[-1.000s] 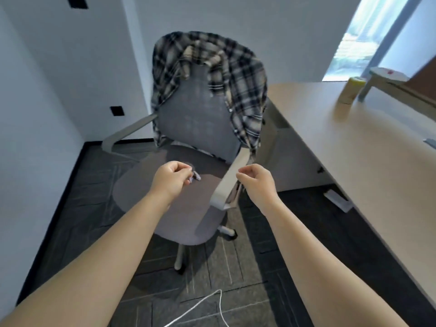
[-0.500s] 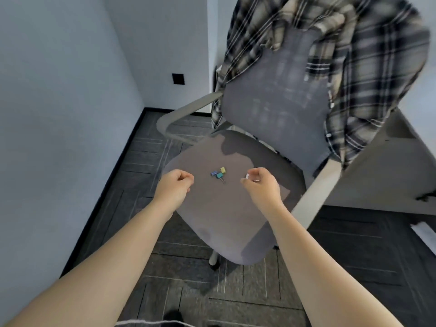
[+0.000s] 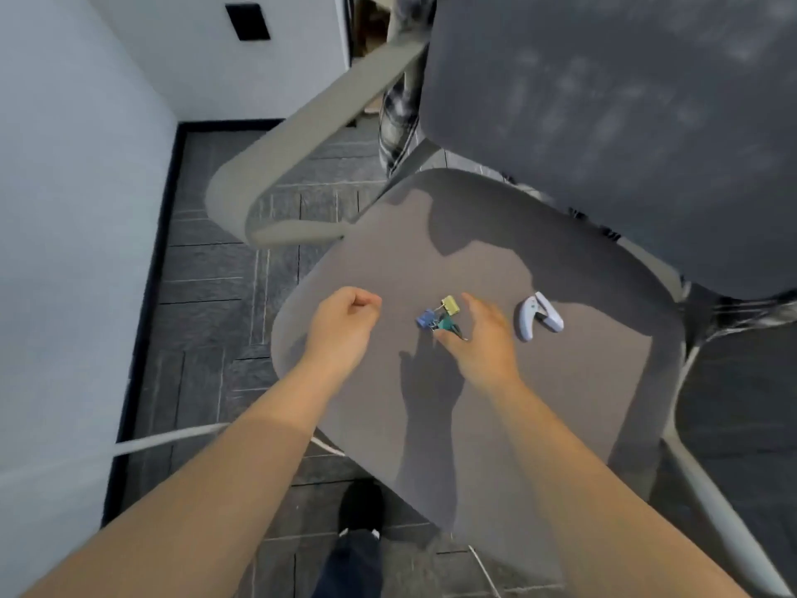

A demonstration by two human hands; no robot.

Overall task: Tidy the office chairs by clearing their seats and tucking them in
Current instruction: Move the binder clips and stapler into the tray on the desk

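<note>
Grey woven fabric covers the chair seat [image 3: 496,394], a rounded square pad, matte and slightly fuzzy. Dark mesh backrest [image 3: 625,123] rises at upper right; smooth pale plastic armrest [image 3: 302,144] loops at left. Three small binder clips [image 3: 437,317] sit clustered mid-seat: yellow, blue and green, with wire handles. Right hand [image 3: 483,338] lies over them, fingers spread partly open, fingertips touching the green clip; whether it has hold of it cannot be told. Left hand [image 3: 340,330] hovers just left of the clips, curled into a loose fist, contents hidden. Pale lilac staple remover [image 3: 539,317], curved claw shape, lies on the seat just right of the right hand. Plaid shirt [image 3: 401,118] hangs behind the backrest. Dark tiled floor [image 3: 207,295] below.
</note>
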